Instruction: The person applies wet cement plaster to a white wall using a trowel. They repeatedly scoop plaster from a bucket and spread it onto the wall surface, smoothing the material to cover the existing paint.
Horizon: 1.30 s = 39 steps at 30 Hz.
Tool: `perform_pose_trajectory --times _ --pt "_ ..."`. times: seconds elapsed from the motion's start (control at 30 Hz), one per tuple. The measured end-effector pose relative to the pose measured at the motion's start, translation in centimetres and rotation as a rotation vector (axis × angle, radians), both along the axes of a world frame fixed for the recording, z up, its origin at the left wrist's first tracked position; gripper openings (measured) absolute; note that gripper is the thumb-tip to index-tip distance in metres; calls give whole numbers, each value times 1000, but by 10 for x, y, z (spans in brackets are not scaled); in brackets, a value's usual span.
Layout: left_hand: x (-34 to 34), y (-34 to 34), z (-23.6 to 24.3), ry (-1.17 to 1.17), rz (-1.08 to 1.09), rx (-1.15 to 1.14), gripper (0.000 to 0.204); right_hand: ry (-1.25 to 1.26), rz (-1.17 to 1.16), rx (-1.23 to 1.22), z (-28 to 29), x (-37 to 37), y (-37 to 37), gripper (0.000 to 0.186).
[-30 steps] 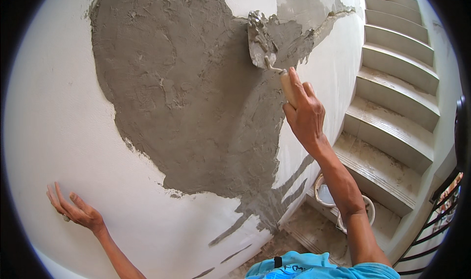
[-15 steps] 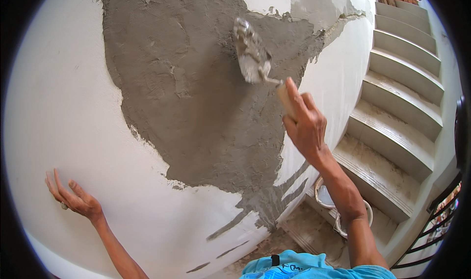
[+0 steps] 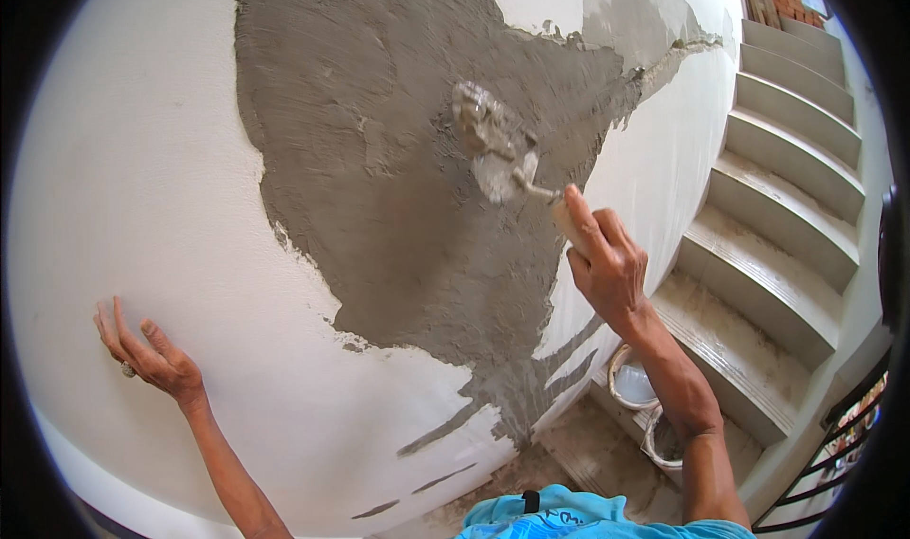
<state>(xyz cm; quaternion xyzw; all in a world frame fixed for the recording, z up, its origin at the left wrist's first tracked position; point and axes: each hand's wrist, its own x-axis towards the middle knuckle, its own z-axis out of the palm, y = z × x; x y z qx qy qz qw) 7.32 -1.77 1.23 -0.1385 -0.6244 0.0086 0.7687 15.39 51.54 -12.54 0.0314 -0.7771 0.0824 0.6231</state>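
My right hand [image 3: 611, 264] is closed round the pale handle of a trowel [image 3: 498, 150]. Wet grey mortar clings to its metal blade, which is over the patch of grey plaster [image 3: 379, 198] on the wall; whether the blade touches cannot be told. The patch looks rough, with ragged edges against the white wall [image 3: 133, 179]. Down on the left, my left hand [image 3: 152, 359] rests on the white wall with its fingers spread and holds nothing. A ring shows on one finger.
Concrete stairs [image 3: 777, 245] climb along the right. Two buckets, one with a whitish content [image 3: 633, 383] and another [image 3: 664, 439], stand by the lower steps under my right forearm. A black railing [image 3: 820, 468] is at the lower right. Bricks [image 3: 794, 6] lie at the top.
The trowel and my right hand have moved slightly down in the picture. The view has shifted a little, so the wall and stairs sit further right. My left hand stays spread on the wall.
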Motion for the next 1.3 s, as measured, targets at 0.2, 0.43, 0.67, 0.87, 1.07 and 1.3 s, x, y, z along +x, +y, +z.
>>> perform_pose_trajectory --times 0.2,0.43,0.67,0.87,1.07,1.3 --pt "0 -3 -1 -4 13 -6 48 -1 -63 -12 12 -4 3 85" --pt "-2 -3 0 -16 18 3 52 -34 -75 -21 10 -5 7 84" --pt "-3 -7 -1 -10 39 -11 52 -129 -106 31 25 13 5 87" --pt "-2 -3 0 20 36 -33 49 -204 -173 102 41 39 3 86" --pt "2 -2 0 9 11 -15 47 -252 -170 95 40 55 -1 86" --pt "0 -1 2 -6 -1 -6 50 -175 -95 -4 33 42 2 86"
